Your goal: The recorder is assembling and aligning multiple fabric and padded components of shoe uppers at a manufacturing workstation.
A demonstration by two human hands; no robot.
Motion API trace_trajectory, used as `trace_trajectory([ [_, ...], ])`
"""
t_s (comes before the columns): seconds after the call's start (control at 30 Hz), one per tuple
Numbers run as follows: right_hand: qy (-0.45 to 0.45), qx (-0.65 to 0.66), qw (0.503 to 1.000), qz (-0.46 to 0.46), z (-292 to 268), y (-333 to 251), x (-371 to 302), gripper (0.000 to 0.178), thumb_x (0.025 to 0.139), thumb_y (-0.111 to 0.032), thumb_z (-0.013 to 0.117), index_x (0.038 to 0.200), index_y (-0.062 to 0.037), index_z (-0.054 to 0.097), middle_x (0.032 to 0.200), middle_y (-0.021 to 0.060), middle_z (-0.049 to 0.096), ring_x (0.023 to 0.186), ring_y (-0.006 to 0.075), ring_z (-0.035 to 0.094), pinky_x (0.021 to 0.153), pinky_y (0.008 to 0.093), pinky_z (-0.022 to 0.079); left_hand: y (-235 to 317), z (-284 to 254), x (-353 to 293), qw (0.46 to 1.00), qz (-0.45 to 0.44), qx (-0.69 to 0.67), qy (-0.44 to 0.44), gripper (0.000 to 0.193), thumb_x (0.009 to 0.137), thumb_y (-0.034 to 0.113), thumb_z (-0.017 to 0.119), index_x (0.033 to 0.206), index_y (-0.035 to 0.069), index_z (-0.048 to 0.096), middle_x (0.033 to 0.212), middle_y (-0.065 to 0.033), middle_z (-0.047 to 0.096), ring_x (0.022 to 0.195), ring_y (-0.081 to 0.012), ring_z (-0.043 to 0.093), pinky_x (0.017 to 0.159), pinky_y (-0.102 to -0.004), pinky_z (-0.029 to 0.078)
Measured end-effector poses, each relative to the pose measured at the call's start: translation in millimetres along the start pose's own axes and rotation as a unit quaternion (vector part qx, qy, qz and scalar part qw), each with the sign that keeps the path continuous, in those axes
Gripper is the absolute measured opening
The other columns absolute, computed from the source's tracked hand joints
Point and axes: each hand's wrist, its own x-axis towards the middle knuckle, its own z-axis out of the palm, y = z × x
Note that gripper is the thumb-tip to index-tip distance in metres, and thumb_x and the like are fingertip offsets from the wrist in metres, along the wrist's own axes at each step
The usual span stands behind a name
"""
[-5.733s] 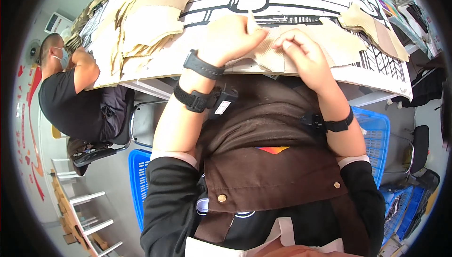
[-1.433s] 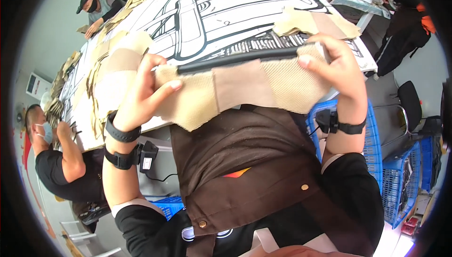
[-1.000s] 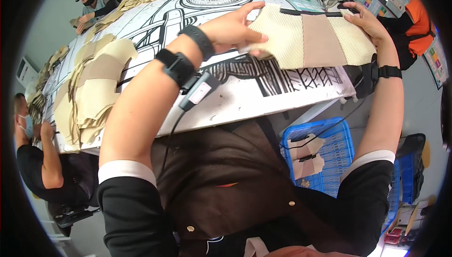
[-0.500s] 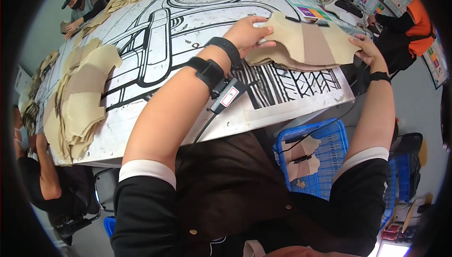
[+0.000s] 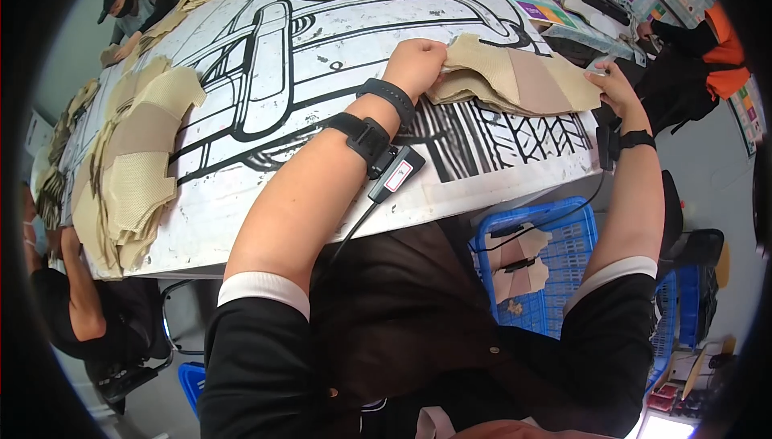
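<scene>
A stack of beige mesh fabric pieces (image 5: 540, 79), each with a brownish middle panel, lies on the table near its right corner. My left hand (image 5: 416, 67) is closed at the left end of the stack, gripping the top piece's edge; its fingertips are partly hidden. At the right end, my right hand (image 5: 618, 89) has thumb and fingers pinched together. Something small and pale shows at those fingertips, too unclear to name. Black bands circle both wrists, and a small cabled box (image 5: 396, 179) hangs at my left forearm.
The white table (image 5: 241, 226) carries a black line drawing. Another fabric stack (image 5: 145, 149) lies at left. Below the right edge, a blue basket (image 5: 563, 278) holds fabric pieces, with a cable across it. People work at left, far left and far right (image 5: 720, 53).
The top piece has come down flatter onto the stack, and the black strip along its far edge has mostly gone from sight. My left hand has shifted slightly down and its fingers have closed.
</scene>
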Motion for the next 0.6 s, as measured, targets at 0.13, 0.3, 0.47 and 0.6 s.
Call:
trace_trajectory([
  [0.13,0.001,-0.057,0.998,-0.033,5.5,4.4,1.7,0.054,0.076,-0.029,0.073,0.118,-0.0096,0.044,0.097,0.0088,0.057,0.085,0.0131,0.054,0.070,0.0270,0.041,-20.7,-3.5,8.0,0.997,0.056,0.024,0.043,0.028,0.084,0.018,0.051,0.095,-0.003,0.066,0.074,-0.0115,0.066,0.064,-0.0163,0.063,0.057,-0.0286,0.050],
  [0.3,0.077,-0.135,0.975,-0.159,11.1,26.4,8.1,0.058,0.076,-0.042,0.070,0.118,-0.0060,0.050,0.105,0.0177,0.056,0.092,0.0252,0.055,0.083,0.0333,0.043,-28.8,-3.3,8.9,0.986,0.052,0.142,0.068,0.029,0.082,0.023,0.053,0.097,0.002,0.067,0.073,-0.0158,0.067,0.064,-0.0222,0.065,0.063,-0.0304,0.051],
  [0.47,0.272,-0.438,0.827,-0.226,32.0,11.4,-14.3,0.050,0.079,-0.043,0.064,0.116,-0.0101,0.054,0.115,0.0164,0.054,0.104,0.0367,0.050,0.089,0.0444,0.040,-27.7,-11.2,6.0,0.980,0.063,0.178,0.065,0.029,0.087,0.018,0.049,0.101,-0.003,0.064,0.082,-0.0124,0.064,0.074,-0.0156,0.058,0.068,-0.0251,0.045],
  [0.6,0.355,-0.371,0.764,-0.389,52.5,-31.0,-54.5,0.036,0.082,-0.030,0.060,0.113,-0.0121,0.055,0.114,0.0111,0.055,0.105,0.0349,0.048,0.090,0.0446,0.037,-16.2,-26.8,3.5,0.988,0.011,0.151,0.029,0.040,0.089,0.027,0.042,0.117,0.002,0.057,0.109,-0.0179,0.057,0.097,-0.0235,0.053,0.083,-0.0311,0.043],
])
